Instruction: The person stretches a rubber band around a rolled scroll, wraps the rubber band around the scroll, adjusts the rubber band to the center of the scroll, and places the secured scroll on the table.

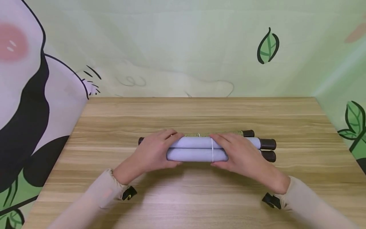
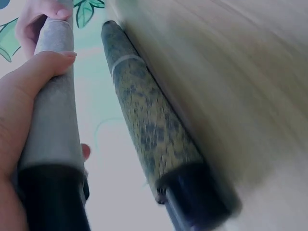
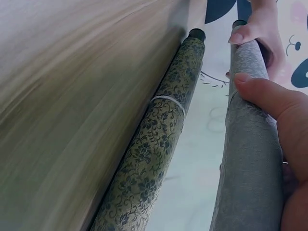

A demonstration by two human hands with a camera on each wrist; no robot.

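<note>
Two pale blue scroll rolls, the far one [image 1: 197, 142] and the near one [image 1: 194, 155], lie against each other, with dark end knobs [image 1: 268, 144] and a white string [image 1: 213, 151] across both. My left hand [image 1: 155, 149] grips them toward the left end, thumb on the near side and fingers over the far side. My right hand [image 1: 243, 154] holds them the same way toward the right. Behind them a green-gold patterned scroll [image 3: 149, 149] with black knobs lies on the table, tied with white string; neither hand touches it. The rolls appear raised above the table.
A wood-grain table [image 1: 183, 203] lies beneath everything. Its back edge meets a pale green cloth backdrop [image 1: 177, 41] printed with leaves and a cartoon animal. Black straps [image 1: 130, 193] sit at both wrists by the sleeve cuffs.
</note>
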